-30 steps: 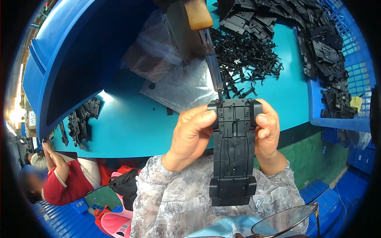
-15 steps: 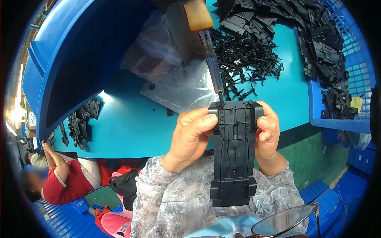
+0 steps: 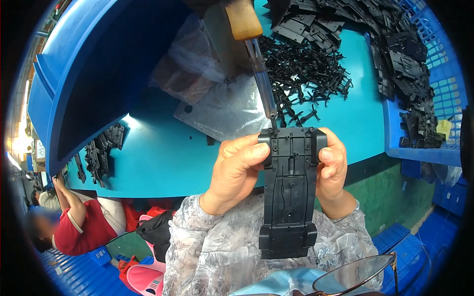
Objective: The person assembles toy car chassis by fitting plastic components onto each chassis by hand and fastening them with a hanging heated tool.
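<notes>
A long black plastic plate hangs upright in front of my chest, its ribbed and drilled face toward the camera. My left hand grips its upper left corner, thumb on the front. At the upper right corner, my right hand holds the same plate with curled fingers. A tool with a yellowish handle and a transparent shaft comes down from above. The tip of this tool meets the plate's top edge near the left corner, close to my left fingers.
Small black parts lie heaped behind the plate. A blue basket with black plates is at right. A big blue bin, plastic bags and more black parts are at left. A person in red sits lower left.
The plate has shifted slightly down, and its lower end has swung a little to the left. The tool has tilted slightly, its handle a bit further left. Both hands keep their hold.
</notes>
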A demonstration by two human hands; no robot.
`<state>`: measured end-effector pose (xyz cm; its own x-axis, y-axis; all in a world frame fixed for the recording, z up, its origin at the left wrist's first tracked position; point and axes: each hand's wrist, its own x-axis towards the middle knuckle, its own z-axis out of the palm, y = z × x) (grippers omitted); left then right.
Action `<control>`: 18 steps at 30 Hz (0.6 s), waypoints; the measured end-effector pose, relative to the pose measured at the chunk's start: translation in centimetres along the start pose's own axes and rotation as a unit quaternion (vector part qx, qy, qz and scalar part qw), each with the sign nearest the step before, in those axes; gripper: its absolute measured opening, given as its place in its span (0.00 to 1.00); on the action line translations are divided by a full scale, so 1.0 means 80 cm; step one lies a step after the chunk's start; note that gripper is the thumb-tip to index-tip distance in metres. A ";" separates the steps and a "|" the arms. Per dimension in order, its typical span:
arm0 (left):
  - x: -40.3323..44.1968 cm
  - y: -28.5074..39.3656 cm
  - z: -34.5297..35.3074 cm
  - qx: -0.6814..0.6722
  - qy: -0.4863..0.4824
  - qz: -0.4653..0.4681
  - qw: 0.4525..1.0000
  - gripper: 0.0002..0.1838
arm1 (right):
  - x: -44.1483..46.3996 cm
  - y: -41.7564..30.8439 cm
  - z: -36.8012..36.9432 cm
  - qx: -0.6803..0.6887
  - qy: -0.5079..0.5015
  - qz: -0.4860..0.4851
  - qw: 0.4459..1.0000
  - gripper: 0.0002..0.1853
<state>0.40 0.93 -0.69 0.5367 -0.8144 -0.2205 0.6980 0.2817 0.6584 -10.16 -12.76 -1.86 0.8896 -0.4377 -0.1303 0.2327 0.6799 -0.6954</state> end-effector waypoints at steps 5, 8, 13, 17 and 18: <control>0.001 0.002 -0.002 0.004 -0.016 -0.002 1.000 0.18 | -0.001 -0.001 -0.002 -0.009 -0.018 -0.002 1.000 0.17; 0.002 0.003 0.000 0.006 -0.013 -0.002 1.000 0.18 | -0.001 -0.004 -0.001 0.002 -0.025 -0.002 1.000 0.17; 0.002 0.003 0.000 -0.004 -0.013 -0.005 1.000 0.18 | -0.001 -0.001 -0.001 -0.003 -0.019 -0.003 1.000 0.17; 0.002 0.002 0.001 -0.009 -0.009 -0.001 1.000 0.17 | -0.002 -0.001 0.001 -0.012 -0.012 -0.009 1.000 0.17; 0.002 0.002 0.000 -0.009 -0.008 0.000 1.000 0.17 | -0.002 -0.001 0.002 -0.016 -0.007 -0.010 1.000 0.17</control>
<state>0.58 0.83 -0.60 0.5294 -0.8225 -0.2079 0.7058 0.2910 0.6459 -10.22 -12.67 -1.66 0.8906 -0.4422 -0.1058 0.2379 0.6516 -0.7203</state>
